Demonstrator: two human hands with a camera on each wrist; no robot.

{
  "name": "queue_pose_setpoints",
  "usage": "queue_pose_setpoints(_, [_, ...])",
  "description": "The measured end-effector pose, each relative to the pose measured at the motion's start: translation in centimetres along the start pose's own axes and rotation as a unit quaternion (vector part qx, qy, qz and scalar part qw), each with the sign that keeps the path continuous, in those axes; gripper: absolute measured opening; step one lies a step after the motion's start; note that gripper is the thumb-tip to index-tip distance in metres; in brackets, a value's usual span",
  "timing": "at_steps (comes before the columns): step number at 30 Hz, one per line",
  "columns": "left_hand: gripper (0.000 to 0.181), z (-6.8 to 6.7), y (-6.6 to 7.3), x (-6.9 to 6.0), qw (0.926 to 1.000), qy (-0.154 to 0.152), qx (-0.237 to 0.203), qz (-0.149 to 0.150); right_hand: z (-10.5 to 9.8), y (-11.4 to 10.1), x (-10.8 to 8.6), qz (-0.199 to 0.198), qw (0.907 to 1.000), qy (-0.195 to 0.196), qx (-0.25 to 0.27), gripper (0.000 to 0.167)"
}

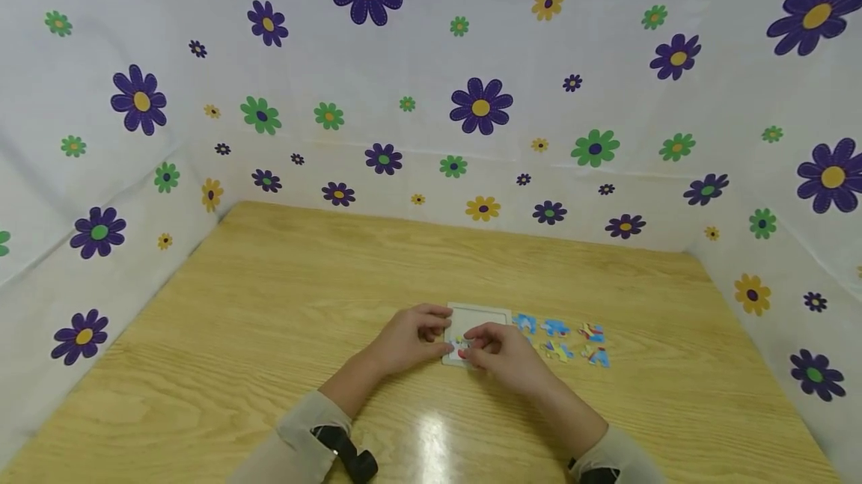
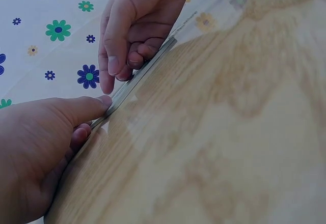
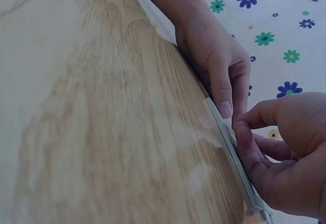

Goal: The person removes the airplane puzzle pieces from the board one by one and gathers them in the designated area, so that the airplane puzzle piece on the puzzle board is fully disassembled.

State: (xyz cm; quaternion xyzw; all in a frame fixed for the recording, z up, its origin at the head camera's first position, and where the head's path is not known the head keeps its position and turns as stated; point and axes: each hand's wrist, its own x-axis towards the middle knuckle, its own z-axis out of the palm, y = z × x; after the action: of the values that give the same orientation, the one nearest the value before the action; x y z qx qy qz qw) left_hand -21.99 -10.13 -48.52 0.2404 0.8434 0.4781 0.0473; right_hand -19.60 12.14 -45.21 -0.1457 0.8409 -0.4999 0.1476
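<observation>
A shallow white puzzle tray (image 1: 480, 314) lies on the table, its edge (image 3: 235, 165) seen side-on in the right wrist view. My left hand (image 1: 407, 338) holds the tray's left side, thumb and fingers at the rim (image 2: 119, 98). Inside the tray's lower left part is a colourful puzzle piece (image 1: 462, 345), pinched by the thumb and forefinger of my right hand (image 1: 506, 355). In the right wrist view, the fingertips of my right hand (image 3: 290, 152) meet low over the tray; the piece itself is hidden there.
Several loose puzzle pieces, including a blue one (image 1: 556, 328), a yellow one (image 1: 557, 351) and a red and yellow one (image 1: 592, 332), lie right of the tray on the wooden table (image 1: 303, 282). Flowered cloth (image 1: 417, 50) stands behind and at both sides.
</observation>
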Motion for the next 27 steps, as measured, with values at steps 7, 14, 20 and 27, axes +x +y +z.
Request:
queue_pose_setpoints(7, [0.051, -0.26, 0.28, -0.03, 0.9995, -0.019, -0.002, -0.025, 0.29, -0.11, 0.21, -0.001, 0.9988, -0.010, -0.048, 0.031])
queue_pose_setpoints(14, [0.054, -0.34, 0.01, 0.01, 0.9997, -0.019, 0.005, -0.017, 0.45, -0.21, 0.71, -0.026, 0.9949, -0.018, -0.096, 0.035])
queue_pose_setpoints(20, [0.057, -0.27, -0.25, 0.04, 0.9996, -0.018, 0.008, -0.019, 0.50, -0.56, 0.61, -0.022, 0.9941, -0.014, -0.105, 0.029])
queue_pose_setpoints(27, [0.039, -0.23, -0.17, 0.05, 0.9996, -0.014, 0.024, 0.010, 0.49, -0.65, 0.66, -0.011, 0.9941, -0.012, -0.107, 0.027])
